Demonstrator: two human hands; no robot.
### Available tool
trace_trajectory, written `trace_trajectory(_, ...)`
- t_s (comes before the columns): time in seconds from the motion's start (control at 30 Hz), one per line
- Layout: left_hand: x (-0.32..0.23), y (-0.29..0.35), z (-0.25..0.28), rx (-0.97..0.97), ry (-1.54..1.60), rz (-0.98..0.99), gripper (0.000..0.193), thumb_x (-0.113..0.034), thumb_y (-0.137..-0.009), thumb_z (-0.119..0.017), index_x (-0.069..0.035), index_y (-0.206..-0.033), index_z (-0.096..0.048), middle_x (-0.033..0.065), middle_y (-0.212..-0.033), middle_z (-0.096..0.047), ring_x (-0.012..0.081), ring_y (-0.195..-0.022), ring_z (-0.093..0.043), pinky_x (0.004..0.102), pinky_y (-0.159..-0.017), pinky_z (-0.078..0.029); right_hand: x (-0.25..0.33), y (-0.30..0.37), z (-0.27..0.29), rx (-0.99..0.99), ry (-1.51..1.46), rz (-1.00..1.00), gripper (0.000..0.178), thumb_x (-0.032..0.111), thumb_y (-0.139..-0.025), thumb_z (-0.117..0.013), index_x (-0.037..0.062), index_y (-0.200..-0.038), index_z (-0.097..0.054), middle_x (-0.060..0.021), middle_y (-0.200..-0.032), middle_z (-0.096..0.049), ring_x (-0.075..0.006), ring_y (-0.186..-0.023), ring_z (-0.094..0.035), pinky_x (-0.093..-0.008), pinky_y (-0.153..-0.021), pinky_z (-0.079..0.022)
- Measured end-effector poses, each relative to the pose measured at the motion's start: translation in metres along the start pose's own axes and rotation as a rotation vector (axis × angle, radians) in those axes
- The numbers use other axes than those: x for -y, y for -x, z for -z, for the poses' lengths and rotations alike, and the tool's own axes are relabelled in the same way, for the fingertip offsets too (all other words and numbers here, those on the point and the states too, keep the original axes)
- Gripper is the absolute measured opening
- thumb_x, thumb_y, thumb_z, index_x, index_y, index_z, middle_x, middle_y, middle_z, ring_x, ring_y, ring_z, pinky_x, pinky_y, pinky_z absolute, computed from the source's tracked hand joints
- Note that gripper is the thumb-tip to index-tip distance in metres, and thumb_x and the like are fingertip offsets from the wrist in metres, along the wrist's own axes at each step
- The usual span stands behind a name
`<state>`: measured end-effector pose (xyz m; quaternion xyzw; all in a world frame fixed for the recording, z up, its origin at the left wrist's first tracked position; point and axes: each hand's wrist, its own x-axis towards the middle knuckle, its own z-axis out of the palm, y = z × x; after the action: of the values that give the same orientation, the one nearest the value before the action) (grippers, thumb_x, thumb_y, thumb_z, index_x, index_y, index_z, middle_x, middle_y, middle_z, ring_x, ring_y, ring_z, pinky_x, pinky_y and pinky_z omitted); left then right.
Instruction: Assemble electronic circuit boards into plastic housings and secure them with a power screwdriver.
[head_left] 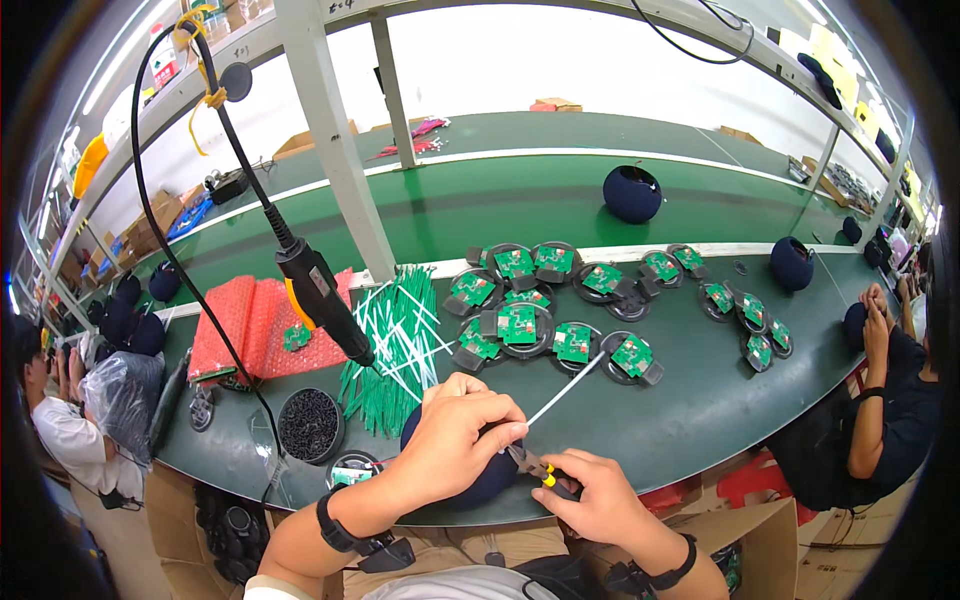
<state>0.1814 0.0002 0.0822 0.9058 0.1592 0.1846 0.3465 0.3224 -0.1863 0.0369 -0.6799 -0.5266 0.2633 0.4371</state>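
A round dark blue fabric-covered ball [485, 488] sits at the table's near edge, largely hidden under my hands. My left hand [455, 440] is closed over it, fingers pinching a thin white cable tie [565, 387] whose tail points up and to the right. In my right hand [600, 495] are small cutting pliers [545, 470] with yellow and black handles. Their jaws are close to my left fingertips, over the ball's right side. Whether the jaws touch the tie is hidden. Left of the ball, a round black part with a circuit board [350, 470] is partly covered by my forearm.
A black electric screwdriver [320, 300] hangs above a pile of green and white ties [395, 350]. Nearby are a bowl of black screws [310, 425] and red bubble wrap [250, 335]. Several round circuit-board assemblies [517, 325] lie ahead. Another ball [632, 195] sits on the green belt. Co-workers sit both sides.
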Motion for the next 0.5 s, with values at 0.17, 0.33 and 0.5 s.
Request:
trace_trajectory(0.17, -0.001, 0.002, 0.001, -0.002, -0.021, 0.014, 0.011, -0.024, -0.093, -0.076, -0.014, -0.097, -0.077, 0.0038, -0.087, -0.062, 0.0238, -0.100, -0.053, 0.0392, -0.093, -0.037, -0.002, -0.004, 0.002, 0.039, 0.005, -0.019, 0.039, 0.015, -0.084, -0.084, -0.0033, -0.115, -0.070, -0.0107, -0.084, -0.062, -0.0206, -0.072, -0.057, -0.0329, -0.067, -0.049)
trace_trajectory(0.33, 0.002, 0.002, 0.000, 0.004, -0.005, 0.011, 0.011, -0.025, -0.094, -0.074, -0.014, -0.096, -0.077, 0.0019, -0.087, -0.061, 0.0229, -0.101, -0.052, 0.0397, -0.093, -0.035, -0.009, -0.005, 0.002, 0.035, 0.010, 0.033, 0.041, 0.016, -0.085, -0.082, -0.0016, -0.120, -0.070, -0.0094, -0.081, -0.059, -0.0189, -0.068, -0.056, -0.0328, -0.064, -0.048)
trace_trajectory(0.5, 0.002, 0.002, 0.000, 0.008, -0.022, -0.020, 0.010, -0.025, -0.095, -0.074, -0.016, -0.096, -0.076, -0.0004, -0.083, -0.061, 0.0221, -0.100, -0.051, 0.0407, -0.094, -0.033, -0.003, -0.009, 0.004, 0.063, 0.015, 0.056, 0.040, 0.016, -0.085, -0.083, -0.0012, -0.119, -0.070, -0.0095, -0.081, -0.059, -0.0192, -0.067, -0.055, -0.0326, -0.063, -0.047)
